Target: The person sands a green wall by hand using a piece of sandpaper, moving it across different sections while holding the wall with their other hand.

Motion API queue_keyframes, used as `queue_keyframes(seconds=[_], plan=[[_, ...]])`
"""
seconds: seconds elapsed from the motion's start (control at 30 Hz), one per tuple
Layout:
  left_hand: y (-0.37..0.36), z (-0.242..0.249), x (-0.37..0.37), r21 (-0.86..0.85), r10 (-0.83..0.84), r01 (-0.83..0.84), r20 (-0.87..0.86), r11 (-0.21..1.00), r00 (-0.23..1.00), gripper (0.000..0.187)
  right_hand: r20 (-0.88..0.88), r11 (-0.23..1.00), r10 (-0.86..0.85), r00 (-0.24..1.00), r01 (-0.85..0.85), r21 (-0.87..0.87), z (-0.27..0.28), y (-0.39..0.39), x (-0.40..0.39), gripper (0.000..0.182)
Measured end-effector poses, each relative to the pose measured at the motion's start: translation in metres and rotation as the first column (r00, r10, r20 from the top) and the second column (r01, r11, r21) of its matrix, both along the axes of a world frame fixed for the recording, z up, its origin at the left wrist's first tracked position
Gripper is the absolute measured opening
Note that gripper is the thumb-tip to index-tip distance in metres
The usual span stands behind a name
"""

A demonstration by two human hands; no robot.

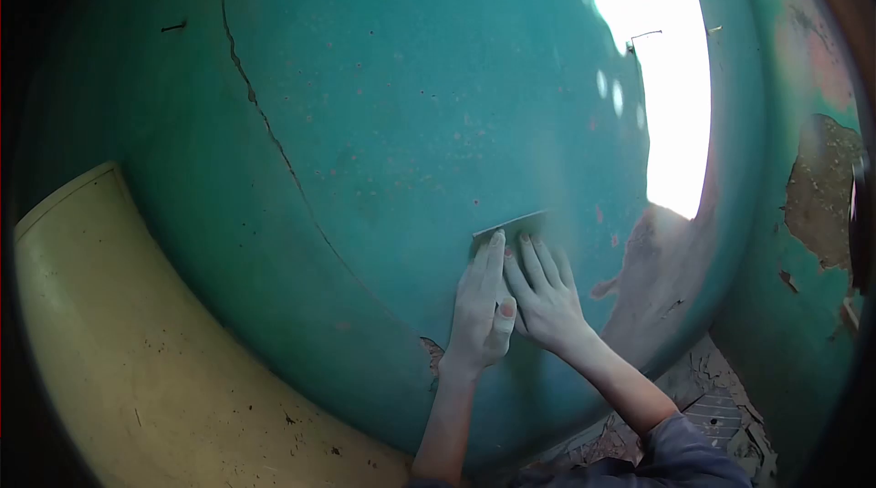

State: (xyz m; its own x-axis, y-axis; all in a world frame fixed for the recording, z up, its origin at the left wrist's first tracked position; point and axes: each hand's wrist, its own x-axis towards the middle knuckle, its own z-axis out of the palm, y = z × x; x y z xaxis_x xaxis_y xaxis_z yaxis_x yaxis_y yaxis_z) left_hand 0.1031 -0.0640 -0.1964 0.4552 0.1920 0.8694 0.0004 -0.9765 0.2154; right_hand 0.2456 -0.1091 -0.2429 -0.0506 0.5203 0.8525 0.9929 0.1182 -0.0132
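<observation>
Both hands are coated in pale dust and press a thin sheet of sandpaper [509, 224] against the green wall [392, 105]. My left hand [484, 306] lies over the left part of the sheet, its fingers straight and together and its thumb sticking out. Beside it, my right hand [545, 296] presses the right part with fingers stretched flat and slightly apart. Only the sheet's upper edge and a strip below it show; the rest is hidden under the fingers. Its gritty side, if any, is out of sight.
A long crack [265, 119] runs down the wall on the left, near a nail [173, 26]. Bright sunlight [675, 77] falls at upper right, by another nail [645, 36]. A yellowish panel [137, 333] stands at lower left. Debris [721, 397] covers the floor at lower right.
</observation>
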Motion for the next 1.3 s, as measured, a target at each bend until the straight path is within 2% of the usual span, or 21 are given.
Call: queue_keyframes(seconds=[0.07,0.17,0.27,0.3,0.4,0.47,0.53,0.57,0.63,0.67,0.7,0.73,0.77,0.83,0.87,0.93,1.0,1.07,1.17,1.23,1.3], plan=[[0.001,0.002,-0.004,-0.021,-0.051,0.052,0.046,0.998,0.998,0.074,-0.002,0.998,-0.062,0.998,0.063,0.026,-0.03,0.014,-0.004,0.073],[0.003,0.004,-0.007,0.013,-0.058,0.058,0.068,0.998,0.996,0.077,-0.003,0.991,-0.124,0.992,0.124,0.041,-0.031,0.014,-0.003,0.073],[0.002,0.016,-0.012,0.056,-0.055,0.05,0.08,0.997,0.995,0.074,-0.078,0.988,-0.024,0.997,0.035,0.15,0.0,0.009,0.003,0.082],[0.001,0.023,-0.014,0.064,-0.045,0.04,0.077,0.997,0.996,0.072,-0.085,0.99,-0.021,0.996,0.033,0.139,0.013,0.005,0.005,0.082],[0.005,0.042,-0.019,0.101,-0.013,0.006,0.072,0.995,0.997,0.065,-0.012,0.993,0.018,1.0,-0.016,0.12,0.056,0.006,0.018,0.087],[0.008,0.056,-0.021,0.121,0.009,-0.018,0.074,0.992,0.997,0.06,0.122,0.979,-0.049,0.991,0.023,0.2,0.079,0.014,0.025,0.089],[0.008,0.074,-0.023,0.248,0.198,-0.203,0.047,0.947,0.979,0.052,0.102,0.977,0.018,0.995,-0.039,0.21,0.103,0.024,0.035,0.088],[0.009,0.082,-0.021,0.241,0.208,-0.214,0.049,0.947,0.977,0.052,0.065,0.973,0.077,0.995,-0.089,0.214,0.107,0.026,0.037,0.087],[0.012,0.1,-0.015,0.363,0.431,-0.439,0.109,0.822,0.896,0.05,0.09,0.964,0.089,0.992,-0.109,0.242,0.098,0.031,0.039,0.084],[0.015,0.105,-0.011,0.365,0.438,-0.447,0.112,0.817,0.892,0.05,0.069,0.96,0.091,0.993,-0.106,0.259,0.082,0.035,0.038,0.082],[0.018,0.108,-0.006,0.385,0.518,-0.534,0.156,0.752,0.841,0.05,0.049,0.956,0.091,0.995,-0.101,0.275,0.064,0.039,0.038,0.081],[0.022,0.111,0.001,0.398,0.588,-0.616,0.206,0.68,0.782,0.05,0.111,0.968,0.017,0.994,-0.044,0.247,0.05,0.042,0.04,0.079],[0.023,0.111,0.006,0.392,0.596,-0.623,0.205,0.677,0.777,0.05,0.114,0.969,0.026,0.993,-0.053,0.24,0.039,0.044,0.05,0.079],[0.027,0.117,0.014,0.429,0.729,-0.754,0.264,0.497,0.631,0.052,0.146,0.973,0.06,0.988,-0.09,0.21,0.048,0.037,0.053,0.078],[0.029,0.118,0.017,0.438,0.729,-0.755,0.272,0.488,0.628,0.052,0.109,0.965,0.111,0.988,-0.133,0.224,0.061,0.036,0.061,0.078],[0.032,0.113,0.024,0.427,0.803,-0.819,0.285,0.383,0.523,0.054,0.078,0.951,0.116,0.99,-0.134,0.28,0.116,0.031,0.076,0.078],[0.033,0.112,0.027,0.424,0.811,-0.83,0.297,0.362,0.505,0.054,0.051,0.932,0.127,0.991,-0.137,0.336,0.155,0.029,0.091,0.078],[0.035,0.109,0.024,0.421,0.83,-0.84,0.284,0.342,0.481,0.054,0.07,0.939,0.073,0.995,-0.092,0.33,0.166,0.026,0.097,0.079],[0.034,0.105,0.024,0.418,0.851,-0.852,0.272,0.316,0.449,0.054,0.068,0.971,0.077,0.995,-0.091,0.223,0.125,0.022,0.105,0.082],[0.035,0.103,0.025,0.42,0.852,-0.861,0.299,0.287,0.429,0.054,0.106,0.968,0.083,0.991,-0.105,0.228,0.077,0.027,0.114,0.083],[0.036,0.102,0.026,0.417,0.857,-0.866,0.302,0.276,0.418,0.054,0.139,0.966,0.085,0.987,-0.116,0.229,0.063,0.021,0.118,0.085]])
